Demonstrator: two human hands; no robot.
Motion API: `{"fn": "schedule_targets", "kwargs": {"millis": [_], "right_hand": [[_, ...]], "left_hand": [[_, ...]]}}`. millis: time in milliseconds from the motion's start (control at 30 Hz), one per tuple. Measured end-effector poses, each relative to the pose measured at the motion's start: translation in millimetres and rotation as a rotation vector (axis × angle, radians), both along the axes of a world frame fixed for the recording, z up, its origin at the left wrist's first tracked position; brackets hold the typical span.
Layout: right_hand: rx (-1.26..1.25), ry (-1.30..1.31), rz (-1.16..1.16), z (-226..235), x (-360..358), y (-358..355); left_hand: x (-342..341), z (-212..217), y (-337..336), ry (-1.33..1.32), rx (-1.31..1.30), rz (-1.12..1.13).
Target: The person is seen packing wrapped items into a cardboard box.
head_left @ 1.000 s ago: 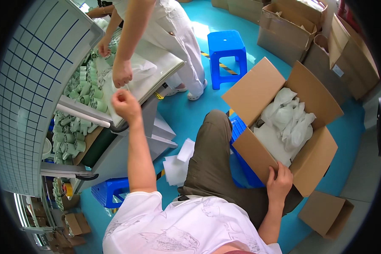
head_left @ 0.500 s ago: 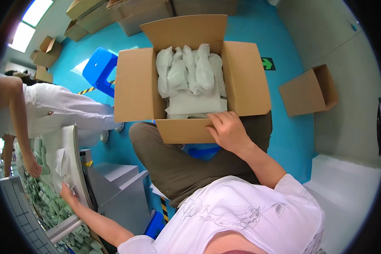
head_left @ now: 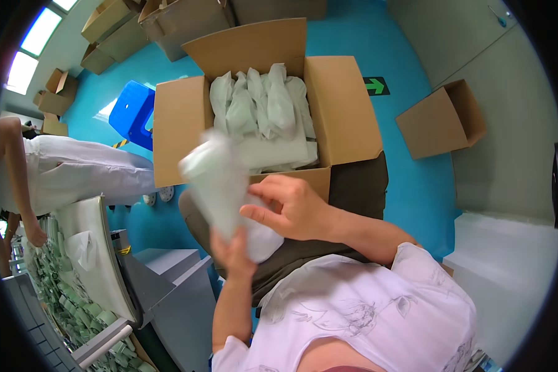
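Over my lap [head_left: 363, 192], covered by olive-brown trousers, my left hand [head_left: 232, 253] is closed round the lower end of a blurred white, cone-shaped plastic bundle [head_left: 214, 183]. Its long axis runs up and slightly left from my grip, with the wide end away from me. My right hand [head_left: 297, 208] lies just right of the bundle, fingers half curled and thumb stretched towards it; I cannot tell whether they touch or pinch it. Below that hand hangs a loose white flap of wrapping [head_left: 266, 242], perhaps part of the same piece. Just beyond, a brown cardboard carton [head_left: 353, 115] stands with its flaps spread. Its near left corner lies behind the bundle's wide end in my view, while my right hand is nearer the middle of its near edge. Within, flat white sheets [head_left: 273, 150] lie towards that near edge, and rumpled white translucent bags [head_left: 254, 108] fill the far side. Further off, a blue plastic stool [head_left: 129, 115] stands past the carton's left edge, and a smaller brown box [head_left: 431, 124] past its right.
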State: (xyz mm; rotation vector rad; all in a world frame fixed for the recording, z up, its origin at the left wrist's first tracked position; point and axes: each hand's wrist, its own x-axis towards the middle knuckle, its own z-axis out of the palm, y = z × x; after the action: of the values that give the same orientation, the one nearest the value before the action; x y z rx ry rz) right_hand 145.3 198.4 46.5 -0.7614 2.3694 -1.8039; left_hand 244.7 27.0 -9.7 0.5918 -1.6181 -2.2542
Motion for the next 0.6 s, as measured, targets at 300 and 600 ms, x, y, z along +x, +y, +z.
{"fn": "schedule_targets", "kwargs": {"millis": [300, 600], "right_hand": [[0.123, -0.283, -0.378, 2.0, 5.9, 71.8], [0.201, -0.298, -0.445, 3.6, -40.5, 76.0]], "left_hand": [[-64.8, 2.5, 105.6, 0.301, -0.342, -0.606], [-105.7, 12.3, 119.8, 0.263, -0.356, -0.597]]}}
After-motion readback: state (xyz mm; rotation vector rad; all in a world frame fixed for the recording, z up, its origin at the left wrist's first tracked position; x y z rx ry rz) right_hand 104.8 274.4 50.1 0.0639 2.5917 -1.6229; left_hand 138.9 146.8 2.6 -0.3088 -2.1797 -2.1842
